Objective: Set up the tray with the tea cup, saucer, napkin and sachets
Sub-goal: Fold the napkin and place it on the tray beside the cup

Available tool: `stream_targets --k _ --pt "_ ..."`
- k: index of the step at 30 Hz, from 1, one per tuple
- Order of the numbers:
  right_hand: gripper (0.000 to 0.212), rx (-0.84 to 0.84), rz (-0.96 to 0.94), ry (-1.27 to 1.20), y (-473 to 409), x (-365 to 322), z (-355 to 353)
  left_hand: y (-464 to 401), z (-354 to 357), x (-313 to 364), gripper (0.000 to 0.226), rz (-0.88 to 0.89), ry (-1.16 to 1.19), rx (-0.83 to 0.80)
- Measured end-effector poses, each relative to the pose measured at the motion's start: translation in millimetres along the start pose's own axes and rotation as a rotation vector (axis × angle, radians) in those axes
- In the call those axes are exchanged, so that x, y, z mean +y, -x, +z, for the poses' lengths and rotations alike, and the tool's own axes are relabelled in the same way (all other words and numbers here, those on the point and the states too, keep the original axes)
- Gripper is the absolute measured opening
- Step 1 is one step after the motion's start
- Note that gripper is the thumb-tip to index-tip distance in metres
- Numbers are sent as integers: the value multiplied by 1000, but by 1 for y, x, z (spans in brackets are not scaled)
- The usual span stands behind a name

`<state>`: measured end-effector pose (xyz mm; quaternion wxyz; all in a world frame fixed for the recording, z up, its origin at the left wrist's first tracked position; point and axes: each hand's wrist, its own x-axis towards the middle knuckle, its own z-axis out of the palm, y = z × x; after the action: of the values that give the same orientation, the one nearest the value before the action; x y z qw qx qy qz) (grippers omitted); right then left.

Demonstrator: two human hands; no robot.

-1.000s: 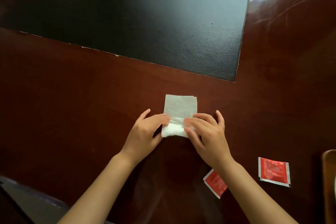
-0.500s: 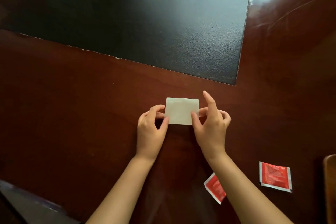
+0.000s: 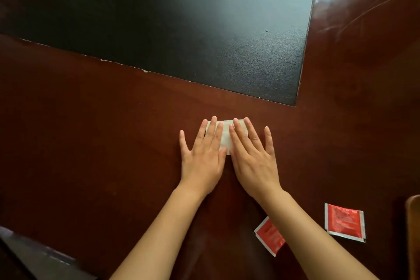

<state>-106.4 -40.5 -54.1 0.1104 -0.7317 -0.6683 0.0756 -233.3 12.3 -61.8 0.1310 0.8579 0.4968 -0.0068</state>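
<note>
We judge the step in hand to be creasing the folded napkin [image 3: 224,137]; our left hand [image 3: 203,157] and right hand [image 3: 254,158] lie flat and spread on it, gripping nothing, on the table [image 3: 113,143] just short of the black mat [image 3: 181,18]. Next we would pinch an edge and lift; two red sachets [image 3: 345,221] wait near our right forearm, no tray is clearly in view, and bare wood lies open to the left.
</note>
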Motion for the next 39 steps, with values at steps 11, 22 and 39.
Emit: stream_targets --k 11,22,39 --pt "56 -161 59 101 -2 2 4 7 -6 -18 55 -89 -96 -20" --pt "56 -144 66 110 -2 1 7 17 -25 8 44 -495 318 189" --pt "57 -130 58 72 -3 3 10 -23 -46 7 14 -498 812 52"
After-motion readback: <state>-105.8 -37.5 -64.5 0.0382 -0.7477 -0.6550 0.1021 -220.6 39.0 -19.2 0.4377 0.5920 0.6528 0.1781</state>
